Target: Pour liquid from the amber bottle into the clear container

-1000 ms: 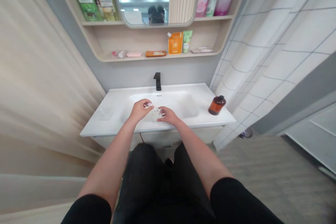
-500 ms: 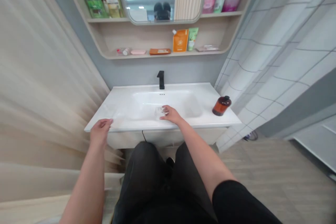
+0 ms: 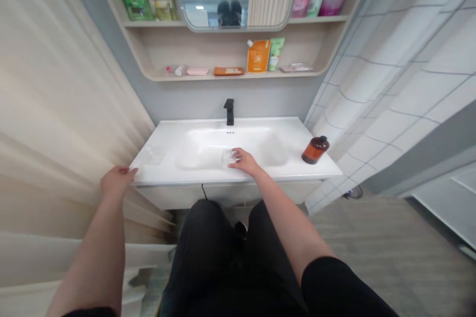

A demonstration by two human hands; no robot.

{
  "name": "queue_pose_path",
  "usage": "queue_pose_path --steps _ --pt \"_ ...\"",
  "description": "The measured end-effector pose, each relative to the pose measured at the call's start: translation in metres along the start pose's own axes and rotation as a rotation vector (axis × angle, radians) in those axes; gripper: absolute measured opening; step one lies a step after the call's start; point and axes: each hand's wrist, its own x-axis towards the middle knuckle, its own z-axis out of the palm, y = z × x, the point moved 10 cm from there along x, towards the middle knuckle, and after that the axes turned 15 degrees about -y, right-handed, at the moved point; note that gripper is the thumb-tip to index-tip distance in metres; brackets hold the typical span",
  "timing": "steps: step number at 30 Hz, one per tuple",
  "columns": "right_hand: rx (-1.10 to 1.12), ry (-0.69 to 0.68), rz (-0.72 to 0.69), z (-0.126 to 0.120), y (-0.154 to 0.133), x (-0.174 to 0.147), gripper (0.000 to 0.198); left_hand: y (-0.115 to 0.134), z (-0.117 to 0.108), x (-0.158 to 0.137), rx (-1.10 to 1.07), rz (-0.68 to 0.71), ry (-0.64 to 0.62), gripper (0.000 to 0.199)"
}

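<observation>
Over the front part of the white sink (image 3: pixel 275 151), a small clear see-through container (image 3: pixel 226 158) is gripped by the fingers of my right hand (image 3: pixel 243 162). Its exact kind is hard to make out. My left hand (image 3: pixel 118 181) is at the left front corner of the countertop (image 3: pixel 163 173), close to the curtain. Its thumb and fingers are drawn together; anything between them is too small or pale to name. On the countertop beyond that hand lies a flat, clear object (image 3: pixel 153 154), faint against the white.
A black faucet (image 3: pixel 229 111) rises behind the basin. An amber bottle with a black cap (image 3: pixel 315 149) stands on the right of the counter. Above is a mirrored shelf unit holding bottles, an orange pouch (image 3: pixel 258 56) and a green tube (image 3: pixel 275 53). A beige curtain (image 3: pixel 74 84) hangs at left.
My left hand has moved left along the counter's front edge toward the curtain. My right hand stays almost in place with the clear container. The view has shifted slightly.
</observation>
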Motion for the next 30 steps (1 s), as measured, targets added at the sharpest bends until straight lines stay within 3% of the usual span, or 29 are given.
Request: queue_pose_path --steps 3,11,14,17,19,23,27,30 --pt "-0.002 0.008 0.003 -0.001 -0.001 0.000 0.081 -0.010 0.021 0.012 0.107 -0.078 -0.119 0.031" --pt "0.005 0.049 0.022 -0.003 0.002 0.000 0.079 -0.009 0.027 0.004 0.075 -0.041 -0.057 0.036" --pt "0.012 0.107 -0.020 -0.005 -0.003 0.000 0.083 -0.005 0.011 -0.016 0.017 -0.012 0.075 0.043" --pt "0.042 0.279 -0.056 -0.022 -0.012 -0.015 0.087 0.004 -0.011 -0.049 -0.004 0.060 0.299 0.036" --pt "0.047 0.378 -0.045 -0.039 -0.016 -0.037 0.089 0.012 -0.013 -0.070 -0.019 0.112 0.367 0.033" --pt "-0.125 0.555 -0.021 -0.090 -0.024 -0.116 0.091 0.043 0.017 -0.095 -0.056 0.218 0.260 0.036" --pt "-0.410 0.812 0.096 -0.146 -0.019 -0.212 0.087 0.107 0.067 -0.110 -0.073 0.441 0.073 0.038" --pt "-0.481 0.925 0.199 -0.173 -0.005 -0.266 0.084 0.155 0.103 -0.111 -0.058 0.551 -0.055 0.035"
